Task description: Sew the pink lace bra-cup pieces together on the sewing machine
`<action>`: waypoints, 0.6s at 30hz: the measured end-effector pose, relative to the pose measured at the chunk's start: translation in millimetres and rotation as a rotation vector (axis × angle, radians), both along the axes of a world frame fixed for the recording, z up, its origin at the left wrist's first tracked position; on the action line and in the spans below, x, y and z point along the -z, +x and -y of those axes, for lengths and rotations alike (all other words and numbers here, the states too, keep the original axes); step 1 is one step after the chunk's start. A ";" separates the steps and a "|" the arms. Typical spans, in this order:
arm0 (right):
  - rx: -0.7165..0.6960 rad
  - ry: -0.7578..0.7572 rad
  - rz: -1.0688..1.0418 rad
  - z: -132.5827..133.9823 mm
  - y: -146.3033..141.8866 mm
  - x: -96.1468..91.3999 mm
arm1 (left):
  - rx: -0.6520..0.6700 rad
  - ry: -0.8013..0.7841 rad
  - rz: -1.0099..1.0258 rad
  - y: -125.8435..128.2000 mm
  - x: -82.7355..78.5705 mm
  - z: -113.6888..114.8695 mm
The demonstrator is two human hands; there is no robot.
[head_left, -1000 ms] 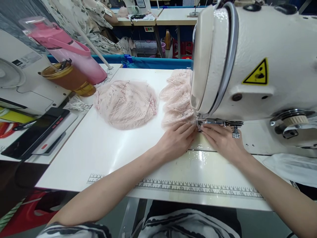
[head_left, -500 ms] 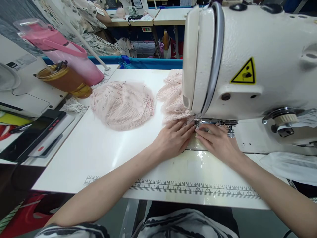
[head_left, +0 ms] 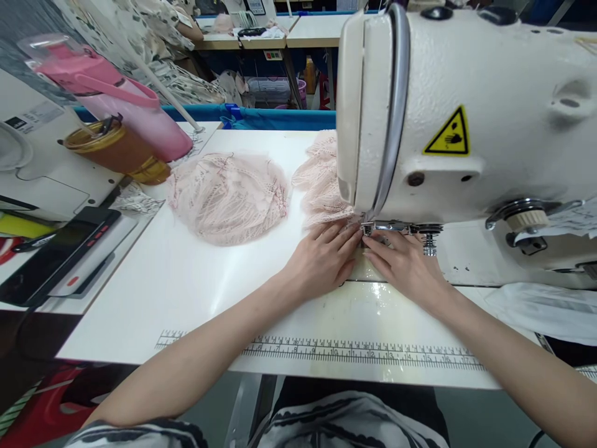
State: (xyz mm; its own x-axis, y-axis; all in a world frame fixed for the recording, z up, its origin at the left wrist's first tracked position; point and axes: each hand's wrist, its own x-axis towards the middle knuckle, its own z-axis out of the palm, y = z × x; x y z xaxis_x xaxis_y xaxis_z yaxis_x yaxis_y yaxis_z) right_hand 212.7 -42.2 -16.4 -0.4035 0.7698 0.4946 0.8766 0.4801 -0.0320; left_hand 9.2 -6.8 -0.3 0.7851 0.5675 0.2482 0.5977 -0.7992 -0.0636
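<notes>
My left hand [head_left: 321, 258] lies flat on the sewing machine bed with its fingers stretched out, pressing the near end of a pale pink lace piece [head_left: 321, 186]. Most of that lace bunches up behind the fingers and passes partly behind the machine head. My right hand [head_left: 405, 261] rests on the other side of the presser foot [head_left: 367, 229], fingers extended under the metal attachment. Both sets of fingertips come close together at the foot. Any cloth beneath my right fingers is hidden. The white sewing machine [head_left: 448, 124] stands over both hands.
Another pink lace piece [head_left: 228, 199] lies on the table to the left. Beyond it stand a pink bottle [head_left: 140, 115] and a brown cup [head_left: 121, 149]. A black device [head_left: 60, 249] sits at far left, white cloth [head_left: 545, 311] at right. A person's arm [head_left: 189, 28] shows behind.
The whole view has shifted slightly, so the machine appears a little further left. Both hands keep nearly the same place at the presser foot, and the lace looks much the same.
</notes>
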 end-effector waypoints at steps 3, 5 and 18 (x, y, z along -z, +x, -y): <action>0.027 0.020 0.046 0.8 0.1 0.5 | 0.002 -0.020 -0.005 0.2 -0.6 -0.1; 0.036 0.031 0.067 1.5 0.7 0.7 | -0.003 -0.026 -0.009 0.6 -1.0 0.1; 0.123 0.023 -0.030 -6.1 13.4 2.8 | -0.025 0.006 0.013 0.6 2.0 3.5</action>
State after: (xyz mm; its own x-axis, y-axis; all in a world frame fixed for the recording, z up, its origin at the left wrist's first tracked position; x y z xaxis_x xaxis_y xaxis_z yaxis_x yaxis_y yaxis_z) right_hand 226.1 -36.0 -19.3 -0.2915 0.8006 0.5235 0.9276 0.3702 -0.0496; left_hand 9.8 -10.2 -2.3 0.7670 0.5855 0.2622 0.6186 -0.7834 -0.0604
